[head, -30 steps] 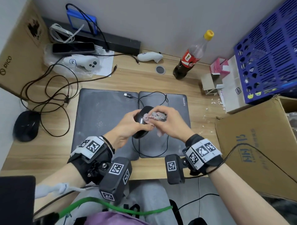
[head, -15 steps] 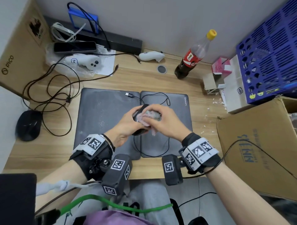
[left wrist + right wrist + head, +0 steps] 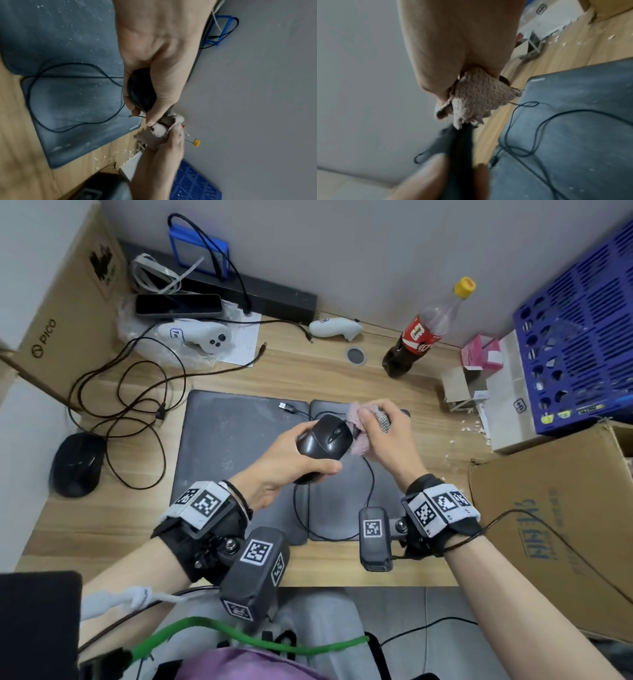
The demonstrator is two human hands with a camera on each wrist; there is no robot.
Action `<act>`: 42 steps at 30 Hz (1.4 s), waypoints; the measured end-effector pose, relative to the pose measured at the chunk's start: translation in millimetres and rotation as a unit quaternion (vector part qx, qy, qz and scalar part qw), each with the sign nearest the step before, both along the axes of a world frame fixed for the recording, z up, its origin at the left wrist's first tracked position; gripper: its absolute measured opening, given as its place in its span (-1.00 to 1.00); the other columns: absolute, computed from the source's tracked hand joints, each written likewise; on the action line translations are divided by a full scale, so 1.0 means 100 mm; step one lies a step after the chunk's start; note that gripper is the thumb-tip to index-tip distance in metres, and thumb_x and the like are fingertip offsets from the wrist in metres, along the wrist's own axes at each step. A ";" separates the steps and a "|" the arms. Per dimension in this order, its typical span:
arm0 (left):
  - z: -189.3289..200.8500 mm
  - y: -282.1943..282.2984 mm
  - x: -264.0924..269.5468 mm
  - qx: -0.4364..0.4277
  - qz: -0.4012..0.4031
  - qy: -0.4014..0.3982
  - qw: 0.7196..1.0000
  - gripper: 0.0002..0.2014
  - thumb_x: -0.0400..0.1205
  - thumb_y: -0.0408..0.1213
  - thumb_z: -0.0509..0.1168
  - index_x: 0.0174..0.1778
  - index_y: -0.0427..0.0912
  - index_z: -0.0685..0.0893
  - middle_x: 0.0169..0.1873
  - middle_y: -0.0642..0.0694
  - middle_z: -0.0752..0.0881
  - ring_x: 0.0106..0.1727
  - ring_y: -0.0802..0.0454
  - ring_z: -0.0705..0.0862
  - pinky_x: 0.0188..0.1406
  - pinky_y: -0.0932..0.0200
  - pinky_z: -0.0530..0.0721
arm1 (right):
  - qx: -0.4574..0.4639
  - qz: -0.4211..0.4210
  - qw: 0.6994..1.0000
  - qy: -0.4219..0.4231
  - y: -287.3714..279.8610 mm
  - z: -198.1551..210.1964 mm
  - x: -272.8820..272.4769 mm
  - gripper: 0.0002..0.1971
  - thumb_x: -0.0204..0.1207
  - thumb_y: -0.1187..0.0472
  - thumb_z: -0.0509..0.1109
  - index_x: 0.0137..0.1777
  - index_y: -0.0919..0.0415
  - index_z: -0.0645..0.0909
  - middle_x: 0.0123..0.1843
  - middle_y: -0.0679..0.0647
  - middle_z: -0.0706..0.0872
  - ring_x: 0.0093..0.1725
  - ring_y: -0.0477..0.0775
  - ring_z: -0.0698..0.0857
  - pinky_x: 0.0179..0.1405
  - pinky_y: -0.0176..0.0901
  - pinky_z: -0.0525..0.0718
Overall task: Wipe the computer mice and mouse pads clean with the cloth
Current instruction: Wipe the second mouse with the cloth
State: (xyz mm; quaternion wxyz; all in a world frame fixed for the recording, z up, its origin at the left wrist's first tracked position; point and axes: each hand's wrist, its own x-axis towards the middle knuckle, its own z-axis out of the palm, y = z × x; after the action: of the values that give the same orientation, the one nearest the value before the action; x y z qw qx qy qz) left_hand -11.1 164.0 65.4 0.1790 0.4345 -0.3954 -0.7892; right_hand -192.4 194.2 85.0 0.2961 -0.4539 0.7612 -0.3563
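Left hand (image 3: pixel 274 470): fingers and thumb curled round the wired mouse (image 3: pixel 323 445), held lifted above the mouse pads, wheel side up. Right hand (image 3: pixel 388 436): fingers bunched, pinching the crumpled pink cloth (image 3: pixel 358 433) against the mouse's right flank. In the right wrist view, cloth (image 3: pixel 476 100) hanging from the fingertips, touching the blurred black mouse body below.

Under the hands: two dark grey pads side by side, touching. Left mouse pad (image 3: pixel 233 446) dusted with pale specks; right mouse pad (image 3: pixel 346 501) marked Lenovo at its far corner, partly hidden by both hands. Mouse cable (image 3: pixel 370 491) looping over the right pad; its USB plug (image 3: pixel 286 406) lying loose at the far edge of the left pad.

Second black mouse (image 3: pixel 77 463) at the desk's left edge, well apart, just beside a tangle of black wires (image 3: pixel 137 405). Beyond the pads: white controller (image 3: pixel 205 337), another white controller (image 3: pixel 335 328), phone (image 3: pixel 178 304), cola bottle (image 3: pixel 421 337) with yellow cap. To the right: small open carton (image 3: pixel 464 386), pale crumbs (image 3: pixel 471 428) scattered on the wood, blue crate (image 3: pixel 582 344), large cardboard box (image 3: pixel 555 515) against the desk edge.
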 end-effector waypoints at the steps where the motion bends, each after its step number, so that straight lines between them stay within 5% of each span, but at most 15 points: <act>1: -0.02 0.00 -0.01 0.001 0.009 -0.016 1.000 -0.33 0.34 -0.53 0.62 0.34 -0.04 0.60 0.19 -0.15 0.69 0.00 -0.07 0.77 -0.17 0.11 0.78 | -0.013 0.021 1.000 -0.012 -0.02 0.05 0.06 -0.93 0.59 0.11 0.36 -0.08 0.06 0.62 -0.17 -0.12 0.72 -0.16 -0.14 0.66 -0.08 -0.17 0.60; 6: -0.03 0.00 -0.04 -0.021 -0.016 -0.043 0.999 -0.44 0.33 -0.60 0.54 0.24 -0.28 0.59 -0.06 -0.18 0.74 -0.20 0.05 0.73 -0.19 0.15 0.79 | 0.051 0.272 0.957 0.093 -0.04 0.11 0.37 -0.86 0.50 0.05 0.47 -0.01 0.05 0.71 -0.06 0.04 0.70 0.03 0.05 0.57 0.08 -0.14 0.47; 9: -0.02 0.01 -0.01 -0.034 -0.015 -0.047 0.998 -0.48 0.34 -0.60 0.56 0.20 -0.25 0.60 -0.12 -0.11 0.73 -0.25 0.11 0.73 -0.29 0.23 0.73 | 0.052 0.226 0.969 0.080 -0.06 0.05 0.37 -0.92 0.47 0.03 0.49 -0.06 -0.06 0.73 -0.08 0.02 0.71 0.02 0.13 0.60 0.08 -0.04 0.52; 13: 0.01 0.05 0.04 -0.056 -0.063 -0.047 0.995 -0.45 0.35 -0.55 0.58 0.21 -0.11 0.61 0.06 -0.11 0.72 -0.07 0.11 0.72 -0.27 0.28 0.73 | 0.087 0.085 0.992 0.035 -0.09 0.00 0.13 -0.92 0.50 -0.03 0.47 -0.16 -0.08 0.71 -0.19 -0.17 0.75 -0.18 -0.08 0.68 -0.18 -0.19 0.61; 15: 0.03 0.04 0.05 -0.077 -0.095 -0.040 0.992 -0.46 0.36 -0.52 0.60 0.20 -0.07 0.63 0.01 -0.04 0.74 -0.13 0.20 0.72 -0.29 0.36 0.68 | 0.108 0.049 0.992 0.039 -0.06 -0.04 0.00 -0.85 0.49 -0.09 0.45 -0.16 -0.06 0.72 -0.14 -0.13 0.79 -0.19 -0.07 0.71 -0.23 -0.21 0.64; 19: -0.02 0.00 0.08 -0.041 -0.045 -0.027 0.998 -0.43 0.37 -0.50 0.61 0.25 -0.06 0.61 0.10 -0.10 0.72 -0.17 0.08 0.77 -0.28 0.29 0.71 | 0.042 -0.027 0.998 -0.028 0.01 0.01 -0.02 -0.90 0.58 0.13 0.36 -0.16 -0.02 0.66 -0.21 0.10 0.77 -0.29 -0.04 0.70 -0.25 -0.23 0.61; 21: -0.04 0.01 0.09 -0.037 -0.030 -0.033 0.998 -0.40 0.39 -0.49 0.60 0.29 -0.05 0.58 0.15 -0.11 0.69 -0.13 0.04 0.78 -0.23 0.26 0.73 | 0.023 0.013 0.998 -0.058 0.02 0.10 0.07 -0.93 0.59 0.14 0.36 -0.10 0.02 0.66 -0.23 0.11 0.76 -0.30 -0.02 0.70 -0.31 -0.17 0.64; 23: -0.06 0.03 0.07 -0.026 -0.037 -0.014 0.999 -0.39 0.40 -0.42 0.60 0.35 -0.04 0.56 0.14 -0.09 0.71 -0.05 0.06 0.76 -0.13 0.24 0.73 | 0.042 0.102 0.993 -0.030 0.03 0.14 0.18 -0.97 0.58 0.17 0.38 -0.06 0.03 0.66 -0.17 -0.07 0.74 -0.18 -0.12 0.69 -0.16 -0.22 0.65; 27: -0.04 0.03 0.05 0.164 0.015 0.151 0.975 -0.54 0.64 -0.07 0.32 0.44 -0.12 0.55 0.15 -0.14 0.72 0.12 -0.09 0.71 0.17 -0.13 0.65 | 0.049 0.111 0.993 -0.009 0.08 0.07 0.27 -0.97 0.62 0.21 0.33 -0.04 0.07 0.59 -0.15 -0.15 0.68 -0.14 -0.13 0.62 -0.05 -0.17 0.55; 31: -0.03 0.00 0.00 0.221 0.061 0.141 0.963 -0.67 0.81 0.01 -0.03 0.26 0.01 0.58 -0.01 -0.08 0.80 -0.09 -0.05 0.79 -0.14 -0.06 0.77 | 0.048 0.115 0.992 -0.033 0.17 0.12 0.29 -0.96 0.60 0.25 0.34 -0.04 0.11 0.60 -0.15 -0.13 0.68 -0.15 -0.11 0.63 -0.10 -0.21 0.52; 34: -0.06 0.03 -0.10 0.200 0.083 0.103 0.971 -0.69 0.82 0.02 -0.05 0.10 0.06 0.60 -0.09 -0.06 0.76 -0.21 0.03 0.74 -0.30 0.11 0.73 | 0.064 0.212 0.975 -0.027 0.24 0.24 0.43 -0.96 0.52 0.16 0.45 -0.06 0.05 0.70 -0.11 0.02 0.69 -0.16 0.04 0.68 -0.17 -0.21 0.59; 37: -0.08 0.05 -0.16 0.229 0.125 0.116 0.958 -0.64 0.82 0.01 -0.05 0.19 0.09 0.66 -0.11 -0.03 0.78 -0.20 0.06 0.75 -0.32 0.18 0.69 | 0.088 0.307 0.944 0.087 0.26 0.24 0.52 -0.89 0.45 0.01 0.51 -0.06 -0.05 0.75 -0.18 0.01 0.57 -0.06 0.06 0.53 -0.08 -0.14 0.48; 42: -0.04 0.10 -0.18 0.211 0.057 0.134 0.967 -0.66 0.76 0.01 0.11 -0.04 -0.06 0.73 -0.25 -0.08 0.77 -0.34 0.02 0.76 -0.35 0.09 0.69 | 0.059 0.260 0.953 0.142 0.16 0.27 0.48 -0.92 0.47 0.06 0.48 -0.07 -0.01 0.72 -0.12 0.00 0.68 -0.02 0.08 0.58 -0.02 -0.10 0.48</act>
State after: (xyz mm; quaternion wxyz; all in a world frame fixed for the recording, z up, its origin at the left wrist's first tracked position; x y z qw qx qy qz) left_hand -28.7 174.4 61.3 0.1791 0.3746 -0.1673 -0.8942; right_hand -144.2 210.3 112.2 0.2935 -0.6638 0.6706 -0.1533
